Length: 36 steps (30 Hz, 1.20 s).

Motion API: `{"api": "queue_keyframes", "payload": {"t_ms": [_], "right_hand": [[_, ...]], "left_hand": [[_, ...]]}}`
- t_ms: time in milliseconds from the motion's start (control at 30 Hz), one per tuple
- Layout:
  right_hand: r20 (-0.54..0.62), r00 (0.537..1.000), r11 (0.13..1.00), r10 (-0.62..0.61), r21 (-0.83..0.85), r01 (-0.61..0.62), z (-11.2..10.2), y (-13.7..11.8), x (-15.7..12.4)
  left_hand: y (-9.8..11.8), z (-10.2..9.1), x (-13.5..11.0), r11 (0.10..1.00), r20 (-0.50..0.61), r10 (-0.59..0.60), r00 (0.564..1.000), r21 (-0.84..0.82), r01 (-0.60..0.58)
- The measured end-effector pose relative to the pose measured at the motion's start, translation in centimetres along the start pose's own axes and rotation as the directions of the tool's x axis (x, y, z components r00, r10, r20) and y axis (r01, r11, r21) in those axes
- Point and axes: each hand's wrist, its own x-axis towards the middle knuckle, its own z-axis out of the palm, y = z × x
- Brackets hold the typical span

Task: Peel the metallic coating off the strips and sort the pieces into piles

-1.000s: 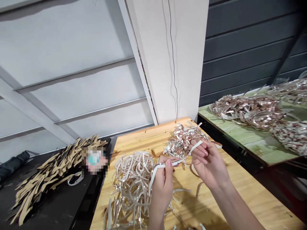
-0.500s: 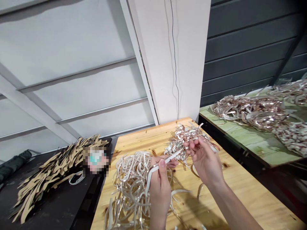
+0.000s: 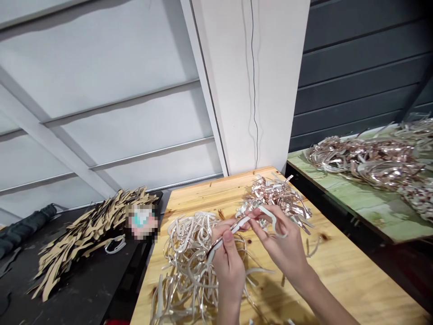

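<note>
My left hand [image 3: 227, 255] pinches the lower end of a narrow white and shiny strip [image 3: 237, 224] above a wooden table [image 3: 341, 275]. My right hand [image 3: 282, 243] pinches the strip's upper end, where it curls in a loop. Below my hands lies a loose tangle of pale strips [image 3: 186, 262]. A smaller heap of folded rose-gold strips [image 3: 275, 194] sits just beyond my right hand.
A black table at the left carries a heap of tan cut pieces [image 3: 88, 230] and a white loop [image 3: 115, 246]. A green-topped table [image 3: 365, 205] at the right holds piles of shiny strips [image 3: 368, 158]. A white pillar [image 3: 243, 81] rises behind the wooden table.
My right hand has come down and nearer to my left, bending the strip's far end into a loop. The view has shifted slightly.
</note>
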Motion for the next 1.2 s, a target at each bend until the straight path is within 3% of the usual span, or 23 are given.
{"api": "queue_keyframes", "payload": {"t_ms": [100,200,367,467,533,667,867,933,1067,1200], "right_hand": [[0.133,0.978,0.962,0.159,0.203,-0.184,0.1,0.0,0.2],[0.295,0.922,0.891,0.249,0.303,-0.337,0.2,0.3,0.6],[0.478,0.851,0.828,0.216,0.373,-0.420,0.1,-0.3,0.6],[0.537,0.815,0.822,0.218,0.349,-0.450,-0.3,-1.3,0.1],[0.616,0.755,0.812,0.222,0.312,-0.493,-0.6,-2.0,-0.5],[0.778,0.593,0.752,0.207,0.261,-0.605,-0.5,-3.0,-1.7],[0.779,0.565,0.664,0.272,0.273,-0.696,0.9,-2.6,-3.1],[0.788,0.526,0.617,0.320,0.248,-0.747,1.1,-2.5,-3.5],[0.840,0.404,0.480,0.363,0.203,-0.853,1.5,-3.4,-3.9],[0.860,0.359,0.399,0.363,0.205,-0.894,1.8,-4.0,-4.0]], "left_hand": [[0.0,-0.4,0.1,0.994,-0.051,0.081,0.995,0.078,-0.077],[-0.4,-1.1,0.7,0.990,-0.117,0.140,0.983,0.007,-0.140],[-0.8,-2.0,1.8,0.975,-0.142,0.220,0.965,0.002,-0.222],[-0.7,-2.1,2.2,0.985,-0.186,0.171,0.968,0.022,-0.170],[-0.6,-2.3,2.5,0.995,-0.226,0.102,0.969,0.036,-0.097],[-0.5,-2.7,2.9,0.984,-0.228,0.029,0.973,0.178,0.012],[-0.6,-2.9,3.2,0.992,-0.199,-0.037,0.979,0.113,0.061],[-0.5,-2.9,3.3,0.994,-0.202,-0.066,0.977,0.074,0.082],[-0.4,-2.7,3.2,0.988,-0.171,-0.144,0.975,-0.079,0.133],[-0.2,-2.5,2.8,0.973,-0.160,-0.192,0.968,-0.159,0.166]]}}
